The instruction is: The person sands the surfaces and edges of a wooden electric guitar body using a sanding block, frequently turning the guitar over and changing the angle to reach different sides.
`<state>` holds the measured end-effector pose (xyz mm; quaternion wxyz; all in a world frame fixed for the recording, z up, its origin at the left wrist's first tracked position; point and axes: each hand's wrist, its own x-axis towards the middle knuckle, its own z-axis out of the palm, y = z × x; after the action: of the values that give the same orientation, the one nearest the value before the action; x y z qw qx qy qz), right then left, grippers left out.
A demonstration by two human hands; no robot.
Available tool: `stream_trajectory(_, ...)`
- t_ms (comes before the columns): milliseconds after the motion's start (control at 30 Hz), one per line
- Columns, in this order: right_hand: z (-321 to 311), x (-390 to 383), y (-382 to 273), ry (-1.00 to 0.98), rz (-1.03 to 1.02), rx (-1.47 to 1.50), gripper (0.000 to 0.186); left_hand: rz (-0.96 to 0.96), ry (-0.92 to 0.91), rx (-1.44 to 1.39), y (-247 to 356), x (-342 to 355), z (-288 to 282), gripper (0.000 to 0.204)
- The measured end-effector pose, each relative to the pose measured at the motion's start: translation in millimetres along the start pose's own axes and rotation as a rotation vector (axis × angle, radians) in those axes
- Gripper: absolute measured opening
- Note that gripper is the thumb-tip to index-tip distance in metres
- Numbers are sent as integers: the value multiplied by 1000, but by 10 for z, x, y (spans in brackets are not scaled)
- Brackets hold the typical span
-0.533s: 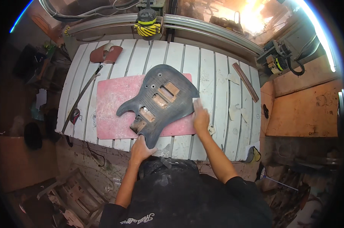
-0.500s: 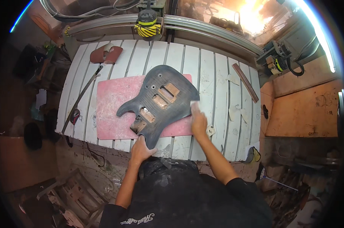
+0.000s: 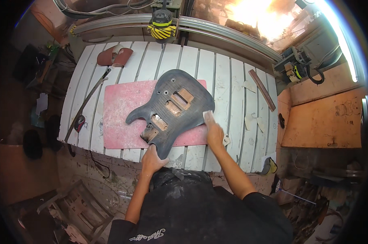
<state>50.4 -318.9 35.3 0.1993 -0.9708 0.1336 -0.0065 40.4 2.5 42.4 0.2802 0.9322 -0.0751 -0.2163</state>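
Brings the right grip (image 3: 215, 133) a bit closer in than before, down along the edge of the electric guitar body (image 3: 189, 115). Keeps the left grip (image 3: 152, 160) in the same spot, wrapped around the tip of the near horn, with the thumb out to the side. Pinches a small white pad (image 3: 207, 115) in the right grip, up at the edge; cannot tell how tight, or how the fingers under the horn sit. Rests the guitar body mostly over a pink board (image 3: 119, 103), on the white slatted tabletop (image 3: 223, 77). Seems to be partway through rubbing at the edge. Shows a dark, dull top, with holes already cut and bare wood inside. Has no neck or strings on yet. Cannot tell how much rubbing is left.
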Motion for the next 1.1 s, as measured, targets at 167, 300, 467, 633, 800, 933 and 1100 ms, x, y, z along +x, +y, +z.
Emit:
stream_trajectory(167, -2, 430, 81, 21, 318, 37, 55, 41, 20, -2, 25, 13, 22, 77)
stream_trajectory(300, 136, 42, -23, 77, -1, -16, 55, 26, 26, -17, -5, 4, -4, 75)
stream_trajectory(467, -16, 526, 208, 67, 103, -47, 59, 77, 71, -42, 15, 24, 46, 74)
stream_trajectory(633, 83, 73, 76, 3, -33, -140, 59, 78, 104, -70, -38, -12, 69, 74)
stream_trajectory(800, -122, 621, 234, 19, 40, -243, 60, 86, 117, -63, -30, 19, 121, 74)
stream_trajectory(933, -38, 513, 166, -61, 52, -268, 60, 41, 79, -51, -22, 23, 51, 76)
stream_trajectory(1100, -177, 496, 119, -123, 5, -338, 59, 49, 107, -88, -32, -1, 58, 74)
